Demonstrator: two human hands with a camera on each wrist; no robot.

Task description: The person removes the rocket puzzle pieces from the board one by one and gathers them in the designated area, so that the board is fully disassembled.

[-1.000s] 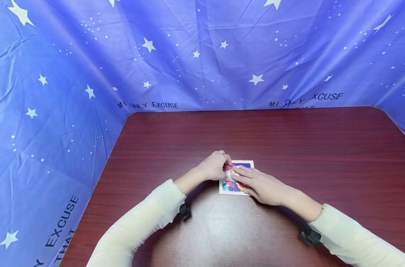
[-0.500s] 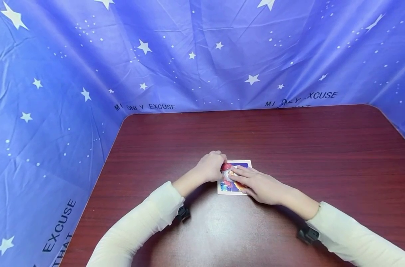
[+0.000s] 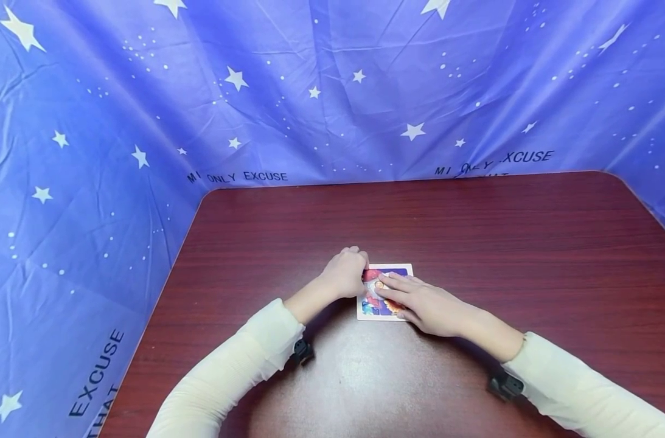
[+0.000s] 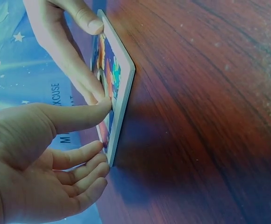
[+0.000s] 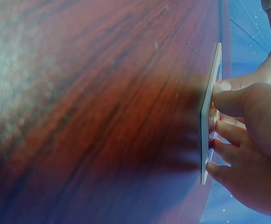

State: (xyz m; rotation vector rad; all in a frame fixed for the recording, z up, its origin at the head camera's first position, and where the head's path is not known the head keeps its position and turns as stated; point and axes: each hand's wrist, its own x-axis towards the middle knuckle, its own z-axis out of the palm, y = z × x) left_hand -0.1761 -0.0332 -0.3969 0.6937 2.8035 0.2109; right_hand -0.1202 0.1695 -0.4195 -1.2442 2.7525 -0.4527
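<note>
A flat square picture board (image 3: 384, 315) with a white border and a colourful print lies on the table; curved lines across the print look like jigsaw joints. My left hand (image 3: 345, 273) is at its left side, with the thumb resting on the print and the bent fingertips touching near the far left corner. In the left wrist view, a gap shows between that thumb (image 4: 91, 115) and the fingers. My right hand (image 3: 438, 306) lies over the board's right part, fingers nearly straight and touching its face. Both hands hide parts of the picture.
The dark red wood-grain table (image 3: 288, 225) reaches back to a blue curtain (image 3: 288, 121) printed with white stars. Small black cameras (image 3: 302, 351) sit at both wrists, below the white sleeves (image 3: 239, 347).
My left fingertips have drawn back leftward from the print toward the board's left edge. The right hand stays on the board. The head view has shifted slightly.
</note>
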